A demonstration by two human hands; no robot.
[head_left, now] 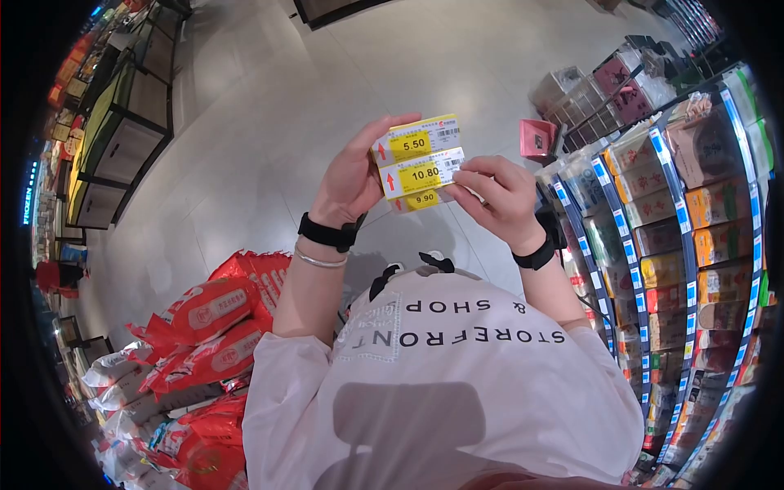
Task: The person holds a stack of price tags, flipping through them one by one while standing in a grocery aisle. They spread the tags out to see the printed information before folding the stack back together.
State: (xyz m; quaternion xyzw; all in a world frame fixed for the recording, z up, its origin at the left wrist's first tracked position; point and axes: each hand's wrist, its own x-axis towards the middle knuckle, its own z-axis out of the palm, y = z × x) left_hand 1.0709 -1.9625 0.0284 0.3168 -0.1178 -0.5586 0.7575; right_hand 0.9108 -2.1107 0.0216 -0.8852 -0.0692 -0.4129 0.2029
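Several yellow-and-white price tags (pixel 421 171) are held in front of me, overlapping in a stack. Three printed prices show: 5.50, 10.80 and 9.90, with red arrows at the left and barcodes at the right. My left hand (pixel 353 181) is closed around the left side of the stack, its thumb and fingers gripping the edges. On the other side, my right hand (pixel 500 198) pinches the right end of the 10.80 tag between thumb and fingertips. Black bands circle both wrists.
Shelves (pixel 679 237) of packaged goods with price strips rise close on my right. Red and white bags (pixel 216 314) are piled at my lower left. A pink box (pixel 538 138) and wire baskets (pixel 576 108) stand at the upper right. Display counters (pixel 122 147) line the left.
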